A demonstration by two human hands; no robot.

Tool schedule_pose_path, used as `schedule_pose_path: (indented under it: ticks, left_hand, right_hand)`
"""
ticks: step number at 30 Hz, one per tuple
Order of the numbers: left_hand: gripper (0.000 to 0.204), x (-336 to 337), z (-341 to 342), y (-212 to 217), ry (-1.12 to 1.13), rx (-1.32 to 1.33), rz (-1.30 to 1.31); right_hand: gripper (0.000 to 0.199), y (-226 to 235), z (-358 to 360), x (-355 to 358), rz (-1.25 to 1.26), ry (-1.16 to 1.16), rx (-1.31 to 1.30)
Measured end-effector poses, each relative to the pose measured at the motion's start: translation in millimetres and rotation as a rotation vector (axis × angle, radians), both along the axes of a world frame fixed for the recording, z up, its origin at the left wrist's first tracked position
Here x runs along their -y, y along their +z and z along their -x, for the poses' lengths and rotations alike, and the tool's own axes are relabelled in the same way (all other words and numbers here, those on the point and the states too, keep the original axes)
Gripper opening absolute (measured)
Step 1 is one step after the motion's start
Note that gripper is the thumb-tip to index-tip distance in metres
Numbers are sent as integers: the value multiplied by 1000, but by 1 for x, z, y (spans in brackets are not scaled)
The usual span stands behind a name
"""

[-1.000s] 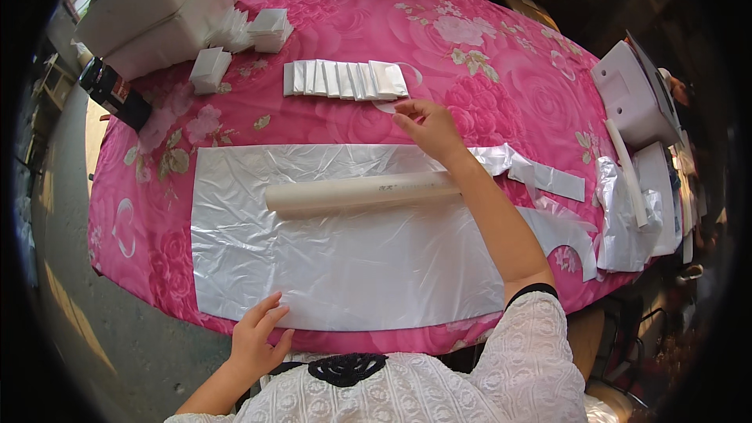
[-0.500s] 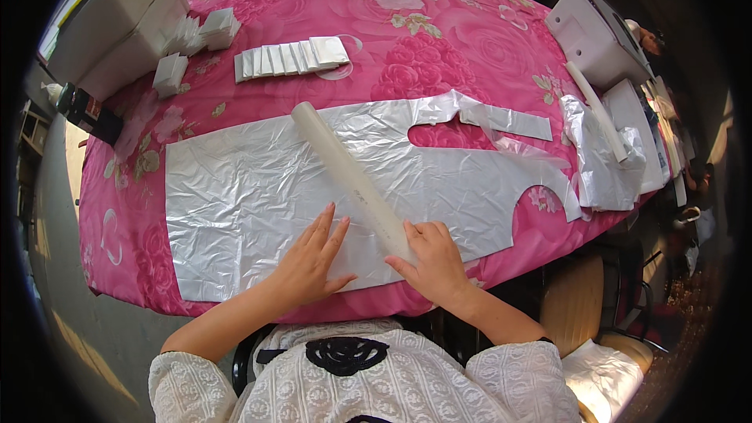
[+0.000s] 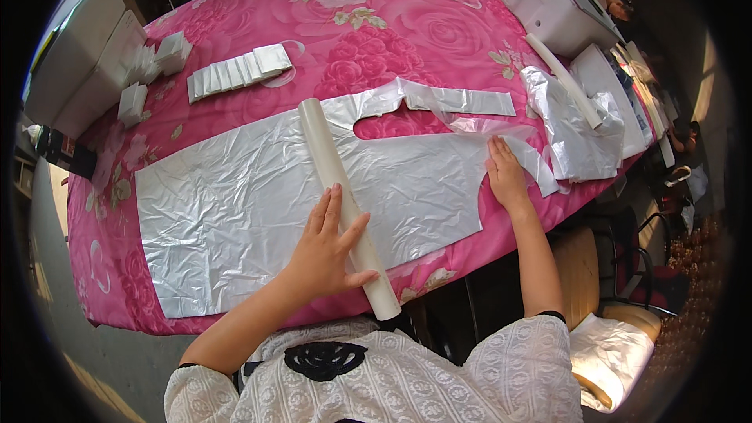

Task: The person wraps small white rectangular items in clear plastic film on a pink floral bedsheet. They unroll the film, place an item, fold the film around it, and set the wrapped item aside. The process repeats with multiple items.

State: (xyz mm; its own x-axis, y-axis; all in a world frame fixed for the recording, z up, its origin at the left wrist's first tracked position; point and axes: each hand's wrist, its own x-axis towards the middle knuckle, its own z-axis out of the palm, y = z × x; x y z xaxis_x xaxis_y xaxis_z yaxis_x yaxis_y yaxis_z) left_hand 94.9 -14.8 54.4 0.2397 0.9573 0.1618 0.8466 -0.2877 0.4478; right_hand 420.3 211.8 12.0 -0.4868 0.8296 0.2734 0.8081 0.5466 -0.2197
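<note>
A thin white plastic apron (image 3: 227,211) lies spread flat across the table, wrinkled, with its neck opening and strap toward the right. Across it slants a pale plastic pipe (image 3: 323,145), its near end sticking out past the table edge. My left hand (image 3: 330,243) rests on the pipe's near half with fingers spread and thumb apart. Over at the apron's right part, my right hand (image 3: 507,176) reaches out with fingers extended, touching the film beside the curved cutout near the strap. I see nothing gripped in either hand.
A pink floral cloth (image 3: 439,35) covers the table. Folded white packets (image 3: 239,73) lie in a row, with more stacks (image 3: 172,53) behind left. White boxes (image 3: 82,55) and a dark bottle (image 3: 69,153) stand left. Crumpled film (image 3: 576,137), a second pipe (image 3: 564,81) and a white box (image 3: 548,0) sit right.
My right hand has left the pipe and moved right to the apron's strap end. The pipe now stands steeper and nearer me, with my left hand on it. The view has shifted.
</note>
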Motion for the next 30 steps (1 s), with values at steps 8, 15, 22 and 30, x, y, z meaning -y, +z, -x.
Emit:
schedule_pose_path:
  ticks: [8,15,22,30]
  left_hand:
    - [79,2,-10,2,-1,-7,20]
    - [79,2,-9,1,-10,8,-1]
    - [58,13,-8,13,138,952,303]
    - [29,41,43,-5,464,1190,688]
  right_hand:
    - [26,-4,-57,-23,-102,-364,-23]
    - [19,40,6,29,-374,-132,-114]
    - [18,82,136,159,688,299,-660]
    - [45,68,175,200,876,744,-478]
